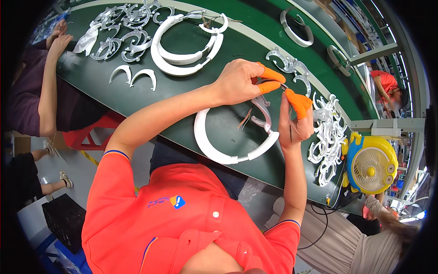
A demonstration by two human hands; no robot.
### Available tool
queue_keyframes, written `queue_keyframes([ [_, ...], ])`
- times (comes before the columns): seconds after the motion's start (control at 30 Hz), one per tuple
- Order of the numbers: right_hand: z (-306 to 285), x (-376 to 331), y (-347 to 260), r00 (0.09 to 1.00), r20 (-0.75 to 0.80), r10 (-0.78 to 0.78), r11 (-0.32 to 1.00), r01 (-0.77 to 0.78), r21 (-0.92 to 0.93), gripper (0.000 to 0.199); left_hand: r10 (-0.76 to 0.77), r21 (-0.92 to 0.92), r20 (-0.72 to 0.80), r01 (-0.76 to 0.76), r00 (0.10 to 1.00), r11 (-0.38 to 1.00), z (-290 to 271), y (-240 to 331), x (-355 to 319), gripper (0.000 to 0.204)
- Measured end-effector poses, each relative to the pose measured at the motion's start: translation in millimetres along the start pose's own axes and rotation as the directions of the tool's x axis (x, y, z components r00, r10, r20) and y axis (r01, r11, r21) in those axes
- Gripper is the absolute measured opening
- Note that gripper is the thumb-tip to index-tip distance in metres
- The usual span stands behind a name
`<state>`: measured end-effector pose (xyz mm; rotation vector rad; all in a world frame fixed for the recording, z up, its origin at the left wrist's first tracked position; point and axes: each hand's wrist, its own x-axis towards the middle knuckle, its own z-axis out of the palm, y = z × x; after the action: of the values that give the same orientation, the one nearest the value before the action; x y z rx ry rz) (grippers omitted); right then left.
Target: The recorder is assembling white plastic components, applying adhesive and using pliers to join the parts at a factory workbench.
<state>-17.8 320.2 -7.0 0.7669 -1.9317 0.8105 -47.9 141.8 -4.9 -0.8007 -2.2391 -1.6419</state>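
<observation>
Along the desk's [100, 86] near edge a white ring [208, 147] is laid, and a thin dark wire [284, 85] is pinched by the left hand [239, 81] and right hand [298, 127].

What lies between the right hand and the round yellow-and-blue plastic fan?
The head view shows a heap of curved white plastic parts between the right hand and the fan.

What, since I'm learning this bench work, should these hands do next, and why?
Probably draw the dark wire gently straighter: it appears pinched by both the left hand and the right hand, and it curves in the short stretch between them.
</observation>
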Motion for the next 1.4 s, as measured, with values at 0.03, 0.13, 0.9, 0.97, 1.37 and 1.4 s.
queue_keyframes([
  [0.03, 0.6, 1.3, -1.1, 1.0, 0.012, -0.001, 1.0, 0.001, 0.007, 0.021, 0.0, 0.001, 0.0, 0.0, 1.0, 1.0, -0.1, 0.4, -0.4, 0.02],
  [0.13, 2.7, -1.8, -2.8, 0.998, 0.0, 0.066, 0.997, -0.066, 0.037, 0.019, -0.036, 0.018, -0.015, 0.036, 0.999, 0.999, 0.8, 3.3, 1.3, 0.019],
  [0.9, 5.2, -2.0, 11.9, 0.355, 0.56, 0.749, 0.027, -0.86, 0.509, 0.021, 0.118, -0.043, -0.03, -0.119, 0.993, 0.992, 0.3, -2.2, -2.1, 0.017],
  [0.97, 8.8, -2.1, 8.5, 0.585, 0.247, 0.772, 0.451, -0.779, 0.436, 0.026, 0.102, -0.067, -0.03, -0.104, 0.994, 0.992, -1.6, 1.2, -1.7, 0.018],
  [1.37, 12.6, -2.3, -10.4, 0.833, 0.14, 0.535, 0.65, -0.512, 0.562, 0.025, 0.121, -0.06, -0.008, -0.121, 0.993, 0.991, 1.0, -0.7, -1.3, 0.016],
  [1.4, 12.1, -2.1, -10.3, 0.833, 0.142, 0.535, 0.649, -0.513, 0.562, 0.025, 0.12, -0.062, -0.018, -0.12, 0.993, 0.991, 1.4, -1.0, -1.3, 0.013],
])
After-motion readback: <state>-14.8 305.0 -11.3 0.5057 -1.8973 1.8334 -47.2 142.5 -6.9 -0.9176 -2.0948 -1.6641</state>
